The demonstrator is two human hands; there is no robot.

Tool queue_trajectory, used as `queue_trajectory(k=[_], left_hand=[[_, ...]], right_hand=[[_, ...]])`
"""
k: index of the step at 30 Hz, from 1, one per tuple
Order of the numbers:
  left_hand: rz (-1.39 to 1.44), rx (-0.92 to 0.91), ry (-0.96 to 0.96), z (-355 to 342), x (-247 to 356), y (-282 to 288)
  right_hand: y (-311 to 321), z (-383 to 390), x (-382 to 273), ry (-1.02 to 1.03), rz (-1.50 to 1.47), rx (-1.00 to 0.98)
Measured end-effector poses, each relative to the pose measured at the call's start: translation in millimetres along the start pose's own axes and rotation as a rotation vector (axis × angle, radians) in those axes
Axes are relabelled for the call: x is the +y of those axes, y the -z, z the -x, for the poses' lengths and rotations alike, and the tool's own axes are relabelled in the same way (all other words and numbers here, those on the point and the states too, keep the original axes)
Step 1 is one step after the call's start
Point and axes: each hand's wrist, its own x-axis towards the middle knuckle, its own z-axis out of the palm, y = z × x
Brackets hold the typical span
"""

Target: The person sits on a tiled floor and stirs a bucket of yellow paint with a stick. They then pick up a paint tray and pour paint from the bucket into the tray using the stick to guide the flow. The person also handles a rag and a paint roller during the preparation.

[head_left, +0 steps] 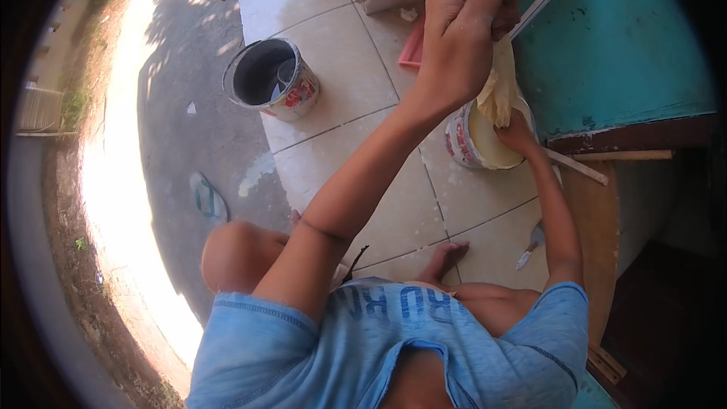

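Observation:
A long, twisted pale yellow cloth (500, 79) hangs over a white bucket (463, 144) that holds a cream-coloured liquid. My left hand (468, 19) is raised high, its fingers closed around the upper part of the cloth. Lower down, at the bucket's mouth, my right hand (516, 133) is closed at the cloth's bottom end; its fingertips are partly hidden. A loose end of the cloth sticks out above my left fist.
On the pale tiles (341, 159) stands a second bucket (297, 104), dark inside, with a cup-like thing in it. A pinkish-red tray (412, 47) and a teal surface (621, 53) lie beyond. A wooden stick (579, 167), a small scraper-like tool (533, 246) and a flip-flop (207, 198) are nearby.

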Motion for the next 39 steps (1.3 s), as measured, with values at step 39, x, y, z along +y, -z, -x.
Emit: queue_trajectory(k=[39], left_hand=[[0.350,0.306,0.545,126,-112,183]], right_hand=[[-30,-70,-149,0.409,-0.084,0.239]])
